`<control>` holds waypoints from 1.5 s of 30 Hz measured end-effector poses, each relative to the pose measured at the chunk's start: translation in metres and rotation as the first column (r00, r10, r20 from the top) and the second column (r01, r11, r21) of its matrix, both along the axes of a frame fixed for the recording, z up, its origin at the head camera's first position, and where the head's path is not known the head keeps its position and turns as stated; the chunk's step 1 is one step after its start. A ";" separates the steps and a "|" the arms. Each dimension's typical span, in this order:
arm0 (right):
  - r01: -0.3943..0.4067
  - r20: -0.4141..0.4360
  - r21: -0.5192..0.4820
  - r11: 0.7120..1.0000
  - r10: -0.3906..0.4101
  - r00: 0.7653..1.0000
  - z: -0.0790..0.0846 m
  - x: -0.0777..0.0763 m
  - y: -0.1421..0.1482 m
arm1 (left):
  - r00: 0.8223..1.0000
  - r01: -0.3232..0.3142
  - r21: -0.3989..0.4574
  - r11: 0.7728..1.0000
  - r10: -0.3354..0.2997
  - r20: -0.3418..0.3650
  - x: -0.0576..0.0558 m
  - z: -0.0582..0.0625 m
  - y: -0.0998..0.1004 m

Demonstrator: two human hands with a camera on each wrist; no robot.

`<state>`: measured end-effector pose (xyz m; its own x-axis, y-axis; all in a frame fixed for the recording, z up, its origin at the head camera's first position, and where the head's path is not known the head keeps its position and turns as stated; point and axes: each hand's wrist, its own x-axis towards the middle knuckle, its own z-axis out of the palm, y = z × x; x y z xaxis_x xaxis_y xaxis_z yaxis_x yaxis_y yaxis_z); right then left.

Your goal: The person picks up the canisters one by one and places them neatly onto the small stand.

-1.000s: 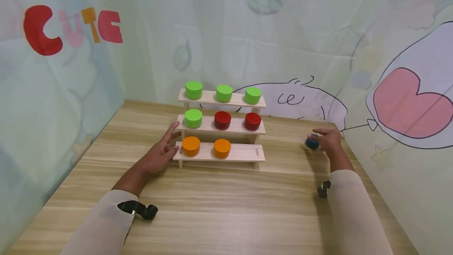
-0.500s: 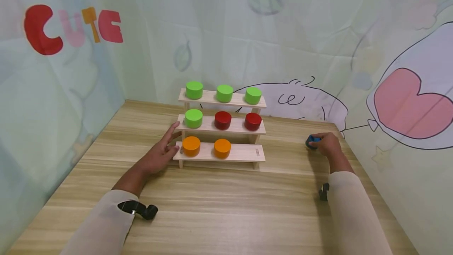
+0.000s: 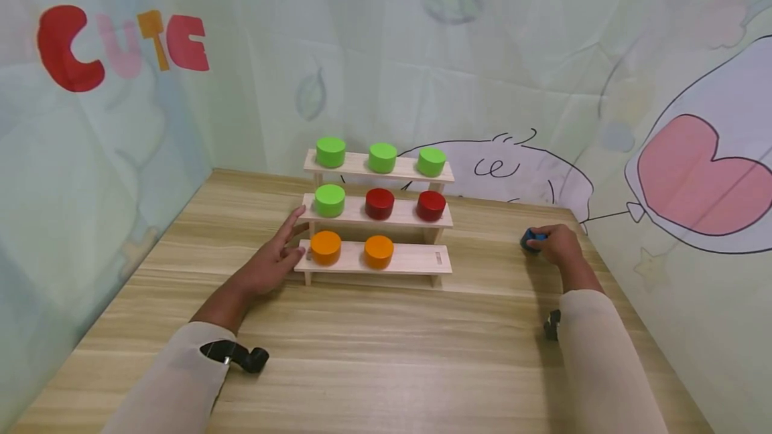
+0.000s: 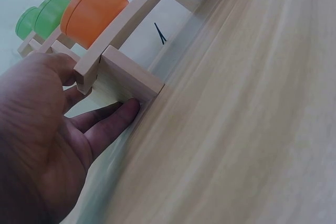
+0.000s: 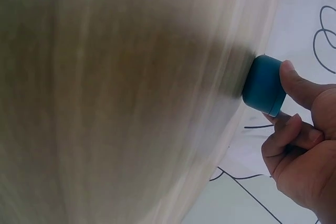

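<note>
On the right of the table, my right hand (image 3: 559, 244) pinches a small blue cylinder (image 3: 531, 240) between thumb and fingers. The right wrist view shows this cylinder (image 5: 263, 86) with a thin seam near one end, tilted and close to the wood. My left hand (image 3: 273, 266) touches the left end of a three-tier wooden rack (image 3: 416, 260), its fingers extended. In the left wrist view, the fingertips (image 4: 130, 107) lie along the rack's end leg. The bottom tier carries two orange cylinders (image 3: 326, 248), with bare wood at its right end.
Three green cylinders (image 3: 382, 158) stand on the top tier. The middle tier has a green cylinder (image 3: 329, 200) and two red cylinders (image 3: 379, 203). A printed cloth (image 3: 362, 52) surrounds the wood-grain table (image 3: 374, 353) at the back and sides.
My right fingers have closed round the blue cylinder, which has turned to show its side. The left hand and the rack have stayed put.
</note>
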<state>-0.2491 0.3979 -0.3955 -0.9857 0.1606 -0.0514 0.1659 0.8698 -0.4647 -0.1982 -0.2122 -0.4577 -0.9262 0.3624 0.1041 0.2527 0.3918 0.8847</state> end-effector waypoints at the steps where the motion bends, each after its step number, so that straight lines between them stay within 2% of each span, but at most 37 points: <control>1: 0.000 0.000 0.003 1.000 0.000 1.000 -0.001 0.000 0.000 | 1.000 0.000 -0.001 1.000 0.000 -0.001 0.000 0.000 0.000; 8: -0.003 -0.025 0.047 0.999 0.004 1.000 -0.003 -0.001 0.002 | 1.000 0.006 0.006 1.000 -0.006 0.002 0.000 -0.001 0.002; 17: -0.013 -0.114 0.073 0.997 0.021 0.993 -0.006 0.000 0.000 | 1.000 0.000 0.004 1.000 0.000 0.002 0.001 0.000 0.002; 26: -0.072 -0.269 0.053 0.996 0.084 0.959 -0.004 0.001 -0.012 | 1.000 0.007 0.002 1.000 -0.007 0.000 0.001 0.001 0.000; 32: -0.052 -0.325 0.017 0.999 0.054 0.944 0.003 0.002 -0.027 | 1.000 0.012 0.009 1.000 -0.012 -0.007 -0.001 0.000 -0.001; 36: -0.018 -0.437 -0.009 1.000 0.012 0.900 0.008 0.003 -0.039 | 1.000 0.011 0.011 1.000 -0.011 -0.003 -0.001 -0.001 -0.001; 40: -0.019 -0.562 -0.043 0.999 -0.008 0.827 0.010 0.003 -0.054 | 1.000 0.008 0.007 1.000 -0.008 0.001 -0.001 0.001 0.000; 45: -0.067 -0.667 -0.094 0.993 -0.013 0.745 0.014 0.006 -0.072 | 1.000 0.009 0.008 1.000 -0.009 0.002 0.000 0.001 0.000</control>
<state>-0.2429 0.3256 -0.3812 -0.7795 0.1665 0.6039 -0.2424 0.8087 -0.5359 -0.1983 -0.2122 -0.4569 -0.9232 0.3695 0.1054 0.2544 0.3823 0.8883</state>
